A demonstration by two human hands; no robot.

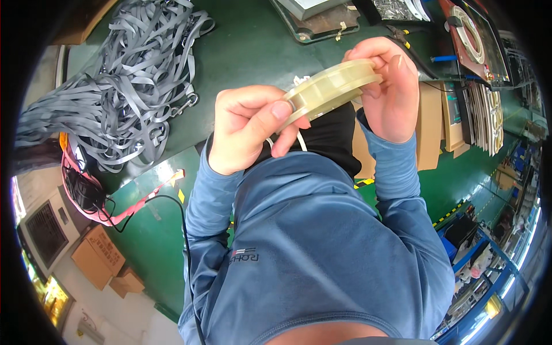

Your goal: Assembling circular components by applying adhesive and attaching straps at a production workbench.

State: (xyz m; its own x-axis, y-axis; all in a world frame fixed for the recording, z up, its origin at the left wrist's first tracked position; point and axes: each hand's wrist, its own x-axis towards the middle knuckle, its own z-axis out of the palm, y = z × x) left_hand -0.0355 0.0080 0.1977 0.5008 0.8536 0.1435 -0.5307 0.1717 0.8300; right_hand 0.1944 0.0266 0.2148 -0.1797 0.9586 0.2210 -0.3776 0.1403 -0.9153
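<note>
A pale yellow, see-through plastic spool, ring-shaped with raised rims, is held tilted above the table edge in front of my body. My left hand pinches its left end between thumb and fingers. At the opposite end, the fingers of my right hand curl around the upper rim, with the thumb turned up. A big heap of grey lanyards with metal hooks lies on the green table to the left of my hands.
At the far side are a dark board, a tray of small metal parts and yellow-and-black pliers. Farther right lies a white cable coil. Cardboard stands below the table on the right; a carton sits lower left.
</note>
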